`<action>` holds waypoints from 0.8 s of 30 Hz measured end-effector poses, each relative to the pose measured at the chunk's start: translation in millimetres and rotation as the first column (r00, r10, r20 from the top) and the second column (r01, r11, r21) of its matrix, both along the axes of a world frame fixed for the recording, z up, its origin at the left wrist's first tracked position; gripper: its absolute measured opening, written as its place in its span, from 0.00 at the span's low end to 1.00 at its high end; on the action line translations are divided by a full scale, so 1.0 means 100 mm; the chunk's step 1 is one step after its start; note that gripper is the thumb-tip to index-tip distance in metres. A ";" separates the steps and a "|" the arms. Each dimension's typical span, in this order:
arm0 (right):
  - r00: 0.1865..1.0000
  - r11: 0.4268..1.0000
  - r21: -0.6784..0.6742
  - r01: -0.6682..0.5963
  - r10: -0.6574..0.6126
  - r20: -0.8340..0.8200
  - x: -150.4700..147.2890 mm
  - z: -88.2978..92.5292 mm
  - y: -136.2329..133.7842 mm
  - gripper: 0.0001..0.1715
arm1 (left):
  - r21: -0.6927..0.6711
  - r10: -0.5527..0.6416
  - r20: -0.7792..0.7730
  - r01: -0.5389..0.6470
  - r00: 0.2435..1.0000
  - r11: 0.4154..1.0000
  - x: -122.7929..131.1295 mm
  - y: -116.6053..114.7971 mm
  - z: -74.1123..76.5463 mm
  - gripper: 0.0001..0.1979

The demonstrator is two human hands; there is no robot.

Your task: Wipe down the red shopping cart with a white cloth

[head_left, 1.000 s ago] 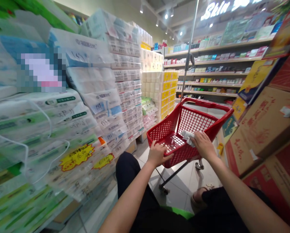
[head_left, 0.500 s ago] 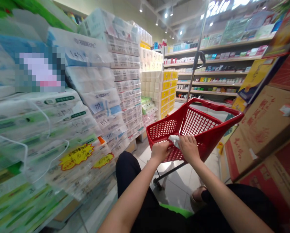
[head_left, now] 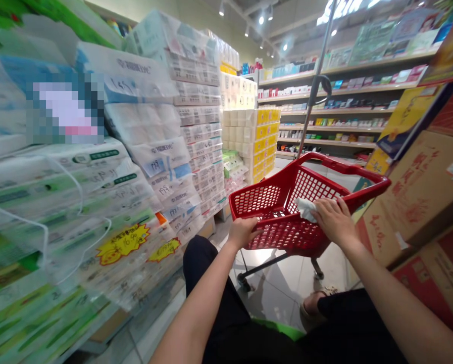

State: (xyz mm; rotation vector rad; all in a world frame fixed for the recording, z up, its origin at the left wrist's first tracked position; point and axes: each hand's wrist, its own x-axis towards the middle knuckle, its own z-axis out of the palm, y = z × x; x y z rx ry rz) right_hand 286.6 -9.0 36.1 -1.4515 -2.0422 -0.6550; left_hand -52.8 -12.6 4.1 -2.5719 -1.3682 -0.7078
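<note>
In front of my knees stands a red shopping cart [head_left: 287,235] with a perforated plastic basket and a pole rising behind it. My left hand [head_left: 243,232] is closed over the basket's near rim, toward its left end. Farther along the same side, my right hand [head_left: 335,218] presses a crumpled white cloth [head_left: 306,208] against the rim, fingers bent over it. Part of the cloth sticks out past the fingertips, into the basket side. The cart's red handle [head_left: 366,178] is up to the right, apart from both hands.
Stacked packs of tissue paper [head_left: 150,151] line the left, with a white cable [head_left: 80,202] hanging over them. Cardboard boxes [head_left: 411,187] are piled close on the right. Shelves of small goods [head_left: 336,114] stand at the back. A cart wheel [head_left: 245,281] rests on the tiled floor.
My right hand has slid right along the rim with the cloth, away from my left hand. My left hand has shifted slightly left. The cart has turned a little.
</note>
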 end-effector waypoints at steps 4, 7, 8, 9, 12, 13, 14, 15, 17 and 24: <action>0.993 0.993 0.046 0.105 -0.102 -0.067 0.02 0.00 0.00 0.21 | 0.004 0.038 0.007 -0.038 0.999 0.999 0.06 -0.02 -0.01 0.14; 0.982 0.990 0.061 0.128 -0.118 -0.146 -0.38 -0.09 -0.06 0.21 | 0.003 0.048 0.027 -0.048 0.998 0.999 0.10 -0.03 -0.01 0.14; 0.987 0.996 0.046 0.077 -0.070 -0.147 -0.56 -0.12 -0.09 0.20 | -0.001 0.047 0.031 -0.047 0.998 0.999 0.11 -0.03 -0.01 0.14; 0.989 1.000 0.023 0.013 -0.010 -0.148 -0.73 -0.15 -0.14 0.20 | -0.007 0.046 0.035 -0.045 0.998 0.999 0.11 -0.04 -0.01 0.14; 0.979 0.992 -0.050 -0.116 0.106 -0.172 -1.10 -0.20 -0.26 0.19 | -0.026 0.045 0.044 -0.044 0.998 0.999 0.08 -0.04 0.00 0.14; 0.977 0.988 -0.065 -0.142 0.129 -0.167 -1.15 -0.20 -0.28 0.19 | -0.030 0.045 0.044 -0.043 0.998 0.999 0.06 -0.04 0.01 0.15; 0.977 0.984 -0.074 -0.162 0.150 -0.151 -1.16 -0.19 -0.30 0.19 | -0.032 0.042 0.042 -0.040 0.998 0.999 0.04 -0.04 0.02 0.15; 0.978 0.981 -0.080 -0.178 0.167 -0.126 -1.12 -0.17 -0.30 0.19 | -0.033 0.037 0.038 -0.036 0.999 0.999 0.02 -0.04 0.03 0.15; 0.983 0.981 -0.071 -0.178 0.173 -0.066 -0.94 -0.14 -0.27 0.19 | -0.033 0.024 0.027 -0.023 0.999 0.999 -0.02 -0.05 0.04 0.15; 0.995 0.993 0.086 0.081 -0.076 -0.061 0.07 0.03 -0.17 0.21 | -0.010 0.009 0.020 -0.009 1.000 1.000 -0.03 -0.07 0.04 0.13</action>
